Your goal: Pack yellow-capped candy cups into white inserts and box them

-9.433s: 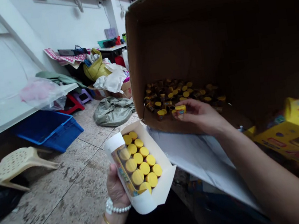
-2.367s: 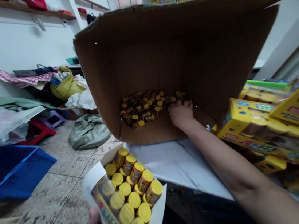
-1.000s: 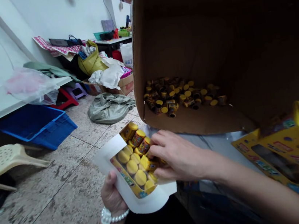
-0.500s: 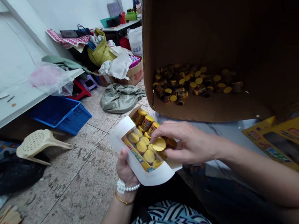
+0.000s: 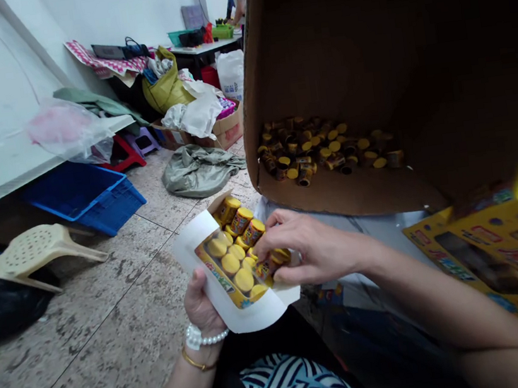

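The step in hand appears to be packing small tubs (image 5: pixel 241 221) into a box (image 5: pixel 219 277); the left hand (image 5: pixel 203 306) is holding the box tilted, its thumb pressing on the near side while the other fingers are mostly hiding beneath; that grip is looking closed and steady. The right hand (image 5: pixel 316 247) is reaching over the open side; its index finger and thumb are standing partly apart, curling around a tub (image 5: pixel 279 257) at the box's right end; whether they are gripping it or merely touching it, I cannot tell, since the fingers are covering part of it. That tub is lying between fingertip and thumb, just beside the leaning row; the row is stretching up and left from the index finger; other lids are showing through the window (image 5: pixel 230 264), below the fingertips. The next move seems to be calling for seating that tub in line, then letting go without disturbing its neighbours; more tubs are lying loose in the carton (image 5: pixel 331 202), well apart from the right hand's fingers.
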Motion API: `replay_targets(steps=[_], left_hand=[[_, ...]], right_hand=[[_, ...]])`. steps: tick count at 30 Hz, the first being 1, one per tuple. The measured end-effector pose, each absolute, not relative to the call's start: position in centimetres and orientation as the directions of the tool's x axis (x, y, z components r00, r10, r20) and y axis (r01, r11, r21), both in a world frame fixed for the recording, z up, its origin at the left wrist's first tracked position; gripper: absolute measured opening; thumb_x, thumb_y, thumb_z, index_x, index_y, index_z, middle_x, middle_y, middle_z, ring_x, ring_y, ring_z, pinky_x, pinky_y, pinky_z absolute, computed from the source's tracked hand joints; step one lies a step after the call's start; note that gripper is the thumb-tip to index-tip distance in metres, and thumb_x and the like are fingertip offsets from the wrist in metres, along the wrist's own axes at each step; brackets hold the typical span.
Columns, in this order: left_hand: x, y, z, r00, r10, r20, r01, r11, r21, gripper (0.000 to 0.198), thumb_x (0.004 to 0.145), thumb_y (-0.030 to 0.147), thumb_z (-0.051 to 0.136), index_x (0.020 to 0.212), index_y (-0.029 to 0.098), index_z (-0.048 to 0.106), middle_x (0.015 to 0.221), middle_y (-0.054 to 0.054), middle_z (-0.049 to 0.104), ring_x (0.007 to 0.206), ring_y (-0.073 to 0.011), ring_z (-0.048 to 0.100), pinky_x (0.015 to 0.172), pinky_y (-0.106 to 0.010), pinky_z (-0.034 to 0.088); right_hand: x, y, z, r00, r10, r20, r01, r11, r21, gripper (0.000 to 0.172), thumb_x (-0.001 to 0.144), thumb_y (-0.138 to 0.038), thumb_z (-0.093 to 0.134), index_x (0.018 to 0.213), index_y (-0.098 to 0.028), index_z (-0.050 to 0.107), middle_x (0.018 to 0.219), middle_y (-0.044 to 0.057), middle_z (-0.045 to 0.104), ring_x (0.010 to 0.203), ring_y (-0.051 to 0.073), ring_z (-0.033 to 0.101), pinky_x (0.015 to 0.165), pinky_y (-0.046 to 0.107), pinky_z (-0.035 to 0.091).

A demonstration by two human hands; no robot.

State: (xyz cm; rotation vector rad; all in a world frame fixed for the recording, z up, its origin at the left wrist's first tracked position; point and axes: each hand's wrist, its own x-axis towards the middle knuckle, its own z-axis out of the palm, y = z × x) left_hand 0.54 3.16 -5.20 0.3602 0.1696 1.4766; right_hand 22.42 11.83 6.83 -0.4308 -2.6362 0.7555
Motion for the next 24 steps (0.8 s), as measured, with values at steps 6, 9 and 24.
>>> replay_targets(steps=[6,9,24], left_hand=[[0.0,2.6,-5.0,0.155,0.970,0.185,-0.950,0.095,0.297,0.042,0.096,0.030,0.052,0.138,0.032,0.056,0.119,-0.003,0.076,0.116,-0.0237,0.068,0.112,-0.045,0.045],[-0.2,2.5,-4.6,0.189,0.955,0.230,-0.946,0.114,0.304,0.039,0.097,0.032,0.051,0.134,0.030,0.060,0.124,-0.005,0.074,0.120,-0.0264,0.067,0.111,-0.048,0.046],[-0.3,1.8,-3.7,0.269,0.873,0.408,-0.956,0.190,0.222,0.043,0.102,0.033,0.034,0.133,0.029,0.063,0.142,-0.004,0.063,0.135,-0.0227,0.055,0.118,-0.043,0.038]], right_hand=[[25.0,13.6,8.2,-0.786,0.500,0.364,0.196,0.760,-0.620,0.014,0.092,-0.031,0.066,0.098,-0.021,0.075,0.092,0.004,0.075,0.087,0.017,0.062,0.084,0.031,0.049],[25.4,13.6,8.8,-0.754,0.541,0.373,0.266,0.770,-0.580,0.017,0.095,-0.032,0.063,0.100,-0.022,0.075,0.096,0.005,0.074,0.091,0.017,0.064,0.087,0.033,0.050],[25.5,15.5,9.6,-0.628,0.684,0.370,0.549,0.727,-0.412,0.033,0.101,-0.040,0.049,0.122,-0.028,0.073,0.146,0.005,0.058,0.144,0.023,0.042,0.119,0.044,0.031]])
